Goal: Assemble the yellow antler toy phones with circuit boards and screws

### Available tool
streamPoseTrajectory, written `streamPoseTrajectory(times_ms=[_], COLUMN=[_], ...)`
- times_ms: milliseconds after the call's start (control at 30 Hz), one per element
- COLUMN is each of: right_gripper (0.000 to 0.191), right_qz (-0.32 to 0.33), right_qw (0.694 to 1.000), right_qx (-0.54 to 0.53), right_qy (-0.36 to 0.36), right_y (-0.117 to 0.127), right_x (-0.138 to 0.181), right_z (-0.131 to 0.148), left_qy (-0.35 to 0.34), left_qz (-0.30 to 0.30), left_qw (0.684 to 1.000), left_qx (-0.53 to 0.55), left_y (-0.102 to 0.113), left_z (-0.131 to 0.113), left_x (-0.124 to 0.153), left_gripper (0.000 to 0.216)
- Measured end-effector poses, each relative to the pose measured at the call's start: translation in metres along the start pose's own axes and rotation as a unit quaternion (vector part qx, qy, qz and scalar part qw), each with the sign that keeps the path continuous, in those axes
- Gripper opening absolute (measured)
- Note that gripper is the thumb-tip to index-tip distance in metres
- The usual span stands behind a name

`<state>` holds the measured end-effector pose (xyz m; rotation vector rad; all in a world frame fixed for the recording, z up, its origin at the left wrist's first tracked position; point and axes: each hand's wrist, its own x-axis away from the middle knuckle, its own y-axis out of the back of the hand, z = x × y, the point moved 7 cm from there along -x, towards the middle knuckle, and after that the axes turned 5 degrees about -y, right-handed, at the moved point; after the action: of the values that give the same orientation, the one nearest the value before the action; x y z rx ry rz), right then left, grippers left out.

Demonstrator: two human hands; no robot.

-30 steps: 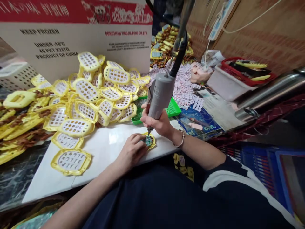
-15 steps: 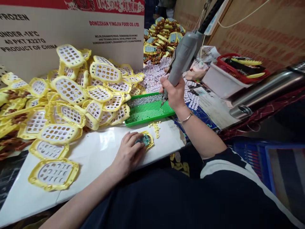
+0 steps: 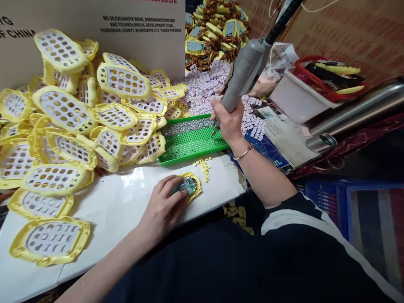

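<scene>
My right hand (image 3: pixel 229 120) is wrapped round a grey electric screwdriver (image 3: pixel 244 73) that hangs from a dark cord. Its bit points down over a green perforated tray (image 3: pixel 192 149), whose far side holds many small silver screws (image 3: pixel 189 127). On the white work surface, my left hand (image 3: pixel 167 202) grips a yellow plastic shell with a teal circuit board (image 3: pixel 186 185) in it; the fingers cover its left part. Small yellow pieces (image 3: pixel 204 167) lie loose between that shell and the tray.
At left, yellow shells with white perforated inserts (image 3: pixel 66 109) form a heap against a printed carton (image 3: pixel 142 46). Behind the tray lie many small white pieces (image 3: pixel 208 88) and a pile of assembled yellow parts (image 3: pixel 214 31). A white tub (image 3: pixel 293 99) and a steel flask (image 3: pixel 353 118) stand right.
The view has shifted, so the heap and carton sit further left and the carton higher. Both hands keep their grips, and the screwdriver bit remains over the green tray.
</scene>
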<state>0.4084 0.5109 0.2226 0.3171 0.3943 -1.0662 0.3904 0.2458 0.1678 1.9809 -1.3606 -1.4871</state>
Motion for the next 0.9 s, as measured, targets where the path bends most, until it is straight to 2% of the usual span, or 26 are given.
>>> streamPoseTrajectory(times_ms=[267, 500, 600, 700, 767, 833, 900], right_gripper=[0.057, 0.058, 0.055, 0.046, 0.032, 0.022, 0.030], right_qz=[0.014, -0.005, -0.013, -0.006, 0.029, 0.087, 0.140], right_qw=[1.000, 1.000, 1.000, 0.998, 0.991, 0.983, 0.983], right_qx=[0.015, -0.010, 0.004, -0.047, -0.126, -0.159, -0.115], right_qy=[0.019, 0.028, 0.027, 0.036, 0.035, 0.011, -0.036], right_y=[0.000, 0.000, -0.003, -0.013, -0.024, -0.037, -0.050], right_x=[0.000, -0.003, -0.001, 0.019, 0.042, 0.069, 0.097], right_z=[-0.014, 0.001, 0.022, 0.057, 0.083, 0.101, 0.106], left_qy=[0.005, 0.011, 0.018, 0.047, 0.083, 0.119, 0.140], left_qz=[0.003, 0.000, -0.005, -0.005, -0.003, 0.000, 0.004], left_qw=[1.000, 1.000, 1.000, 0.999, 0.996, 0.993, 0.990], left_qx=[0.000, -0.012, -0.011, 0.003, 0.016, 0.024, 0.024], left_y=[0.000, 0.002, 0.006, 0.014, 0.019, 0.023, 0.023], left_z=[0.000, 0.000, -0.001, 0.003, 0.009, 0.016, 0.020], left_x=[0.001, -0.002, -0.002, 0.007, 0.018, 0.030, 0.039], left_gripper=[0.014, 0.010, 0.010, 0.032, 0.052, 0.063, 0.064])
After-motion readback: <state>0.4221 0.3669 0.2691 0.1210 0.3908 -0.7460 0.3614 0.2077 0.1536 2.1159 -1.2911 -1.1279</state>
